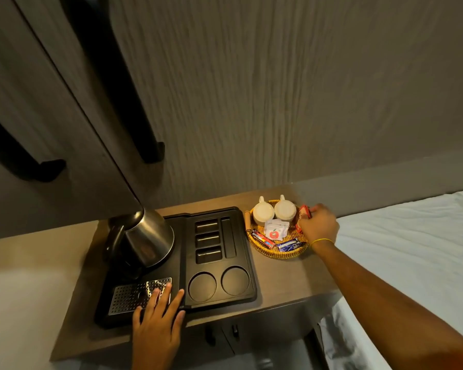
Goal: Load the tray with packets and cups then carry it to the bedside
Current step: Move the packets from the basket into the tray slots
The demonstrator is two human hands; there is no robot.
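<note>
A round wicker tray (270, 251) stands at the back right of the wooden table. Two white cups (263, 212) (285, 210) sit upside down in it, with a white tea packet (276, 229), a red-and-blue stick packet (262, 238) and a blue stick packet (290, 245). My right hand (320, 225) is at the tray's right rim, fingers closed on a red packet (304, 211). My left hand (159, 316) lies flat, fingers apart, on the front of the black kettle tray (247, 265), touching its metal drip grille (134, 293).
A steel kettle (149, 236) stands on the black tray's left half; its right half has bare slots and two round recesses. A bed with a white sheet (412, 249) lies just right of the table. A wall and dark-handled cabinet doors (38, 129) rise behind.
</note>
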